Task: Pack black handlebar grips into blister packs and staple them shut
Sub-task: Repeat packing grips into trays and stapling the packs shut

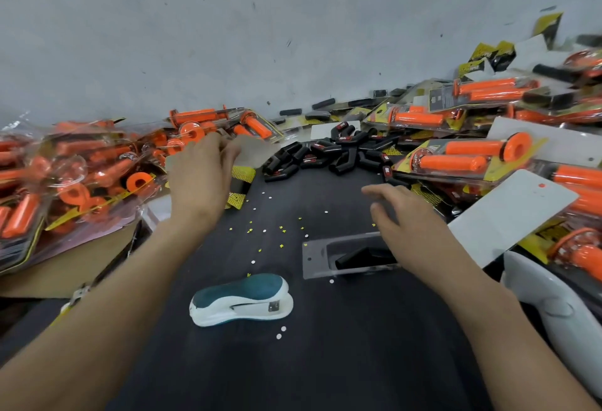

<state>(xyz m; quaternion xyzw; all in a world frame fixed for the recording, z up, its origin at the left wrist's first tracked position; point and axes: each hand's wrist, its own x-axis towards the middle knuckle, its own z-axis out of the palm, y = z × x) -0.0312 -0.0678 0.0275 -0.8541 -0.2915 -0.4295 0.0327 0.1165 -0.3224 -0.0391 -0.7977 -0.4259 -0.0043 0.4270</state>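
Note:
A clear blister pack (321,257) lies on the black table (325,361) with a black grip (358,255) inside it. My right hand (407,218) hovers over its right end, fingers relaxed and spread, holding nothing. My left hand (202,176) reaches forward to the left pile; its fingertips touch a blurred clear pack (254,153), and whether they grip it I cannot tell. A heap of loose black grips (329,153) lies at the back middle. A teal and white stapler (242,299) sits in front between my arms.
Piles of packed orange grips lie left (81,176) and right (472,156). A white card (511,215) leans at the right, above a white moulded object (550,306). Small paper dots are scattered on the table. A grey wall (260,35) stands behind.

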